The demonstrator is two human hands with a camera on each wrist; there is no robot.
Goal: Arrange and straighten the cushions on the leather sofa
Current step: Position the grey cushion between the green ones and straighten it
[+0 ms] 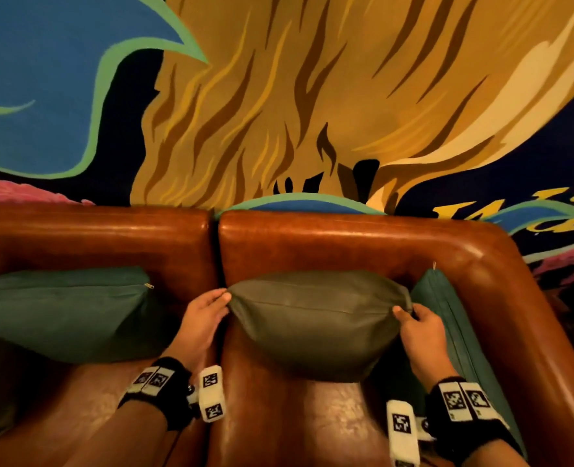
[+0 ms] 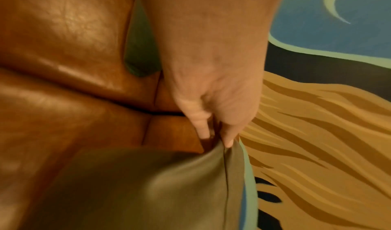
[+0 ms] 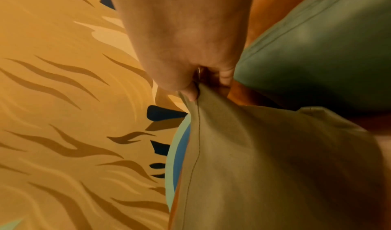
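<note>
While both hands [image 1: 208, 311] [image 1: 418, 323] pinch the olive cushion's [image 1: 315, 318] top corners, it stands nearly placed; green cushions [image 1: 63, 308] [image 1: 447, 318] remain.

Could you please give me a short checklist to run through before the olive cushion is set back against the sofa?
1. Left hand pinches the olive cushion at its left top corner: ok.
2. Right hand pinches its right top corner: ok.
3. Cushion's top seam level between both hands: ok, roughly.
4. Cushion centred on the right seat of the leather sofa: ok.
5. Room beside the teal cushion standing on edge in the corner: not ok, they look close or touching.
6. Cushion's bottom edge seated on the sofa: cannot tell.
</note>
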